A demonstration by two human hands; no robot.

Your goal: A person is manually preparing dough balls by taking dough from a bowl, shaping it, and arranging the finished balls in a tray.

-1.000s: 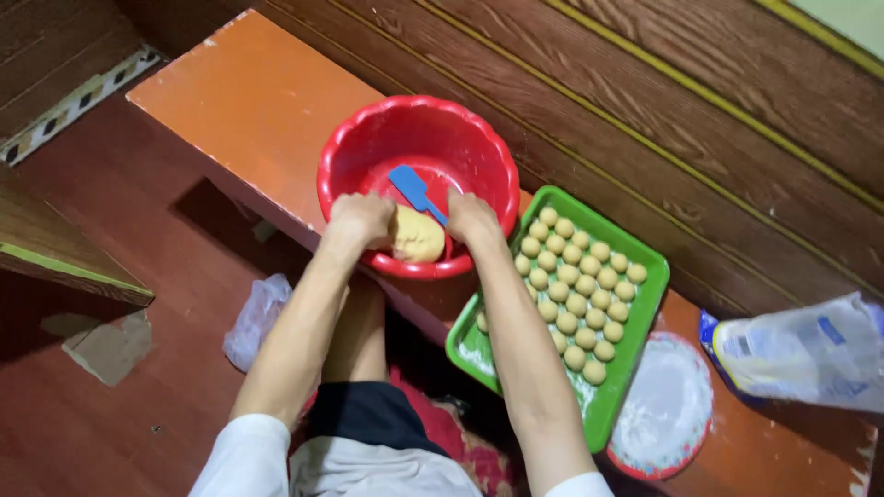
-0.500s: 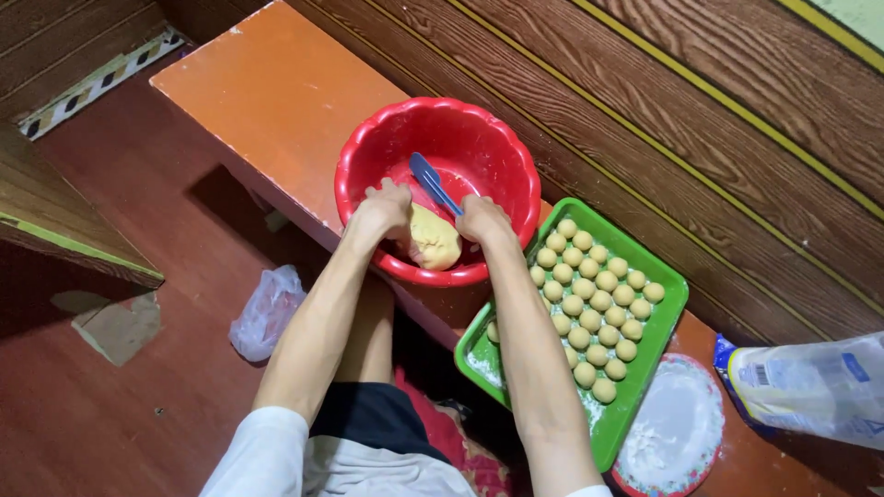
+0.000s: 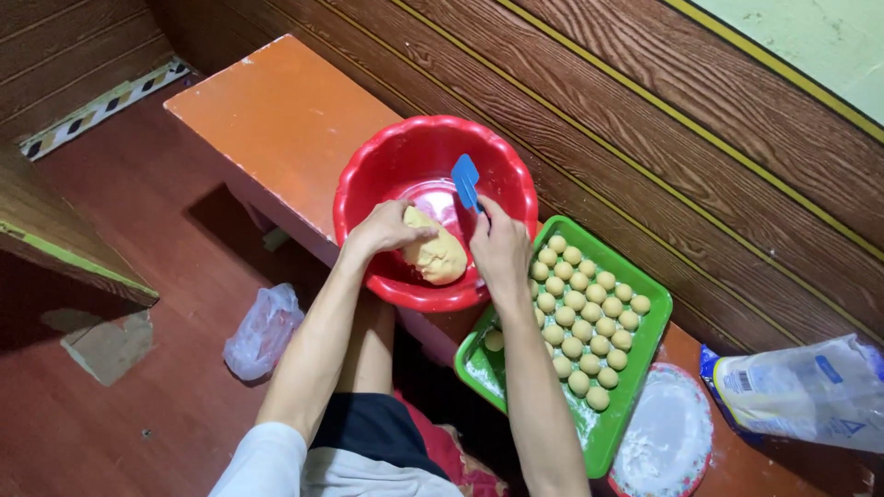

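A red plastic basin (image 3: 405, 156) stands on an orange bench (image 3: 276, 120). Inside it lies a lump of yellow dough (image 3: 440, 258). My left hand (image 3: 387, 227) rests on the lump's left side and holds it. My right hand (image 3: 497, 244) grips a blue plastic scraper (image 3: 465, 179), whose blade points up above the dough. To the right of the basin, a green tray (image 3: 645, 345) carries several small round dough balls (image 3: 580, 313) in rows.
A round plate dusted with flour (image 3: 663, 433) lies beside the tray's near right end. A white flour bag (image 3: 801, 391) lies on the bench at the right. A crumpled plastic bag (image 3: 262, 331) sits on the red floor. A wooden panelled wall runs behind the bench.
The view has shifted, so the basin sits further right. My right hand has lifted the blue scraper up off the dough; my left hand stays on the lump.
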